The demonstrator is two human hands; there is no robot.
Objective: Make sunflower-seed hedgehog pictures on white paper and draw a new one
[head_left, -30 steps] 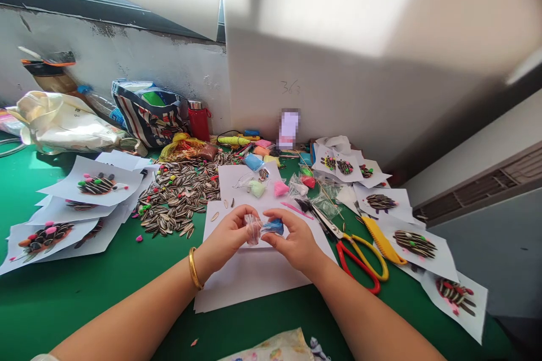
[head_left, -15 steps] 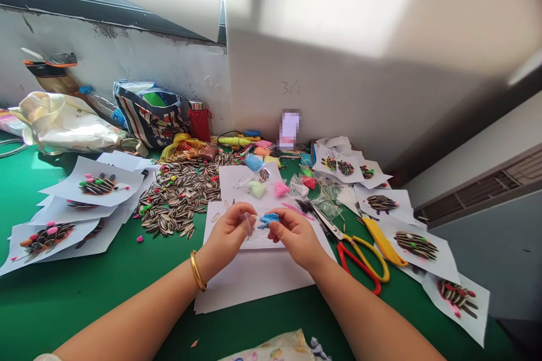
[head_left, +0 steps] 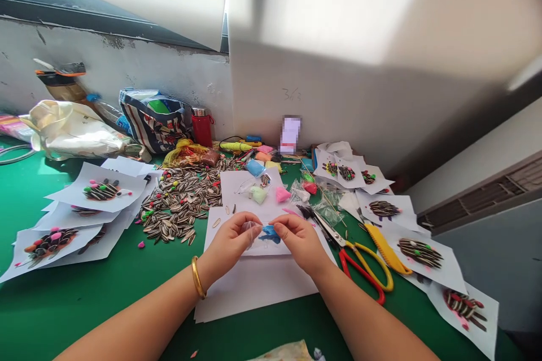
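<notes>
Between my two hands is a small clear plastic bag with blue modelling clay in it. My left hand, with a gold bangle on its wrist, pinches the clear side of the bag. Thumb and fingers of my right hand are closed on the blue end. Both hands hover over white paper sheets on the green table. Just beyond them, bags of pale green clay and pink clay lie on the paper.
A heap of striped sunflower seeds spreads to the left. Scissors with red and yellow handles and a yellow utility knife lie at right. Sheets with seed pictures flank both sides. A red bottle stands at the back.
My hands still grip the bag, and its blue part now looks more spread out between them. The whole scene has shifted slightly downward in view.
</notes>
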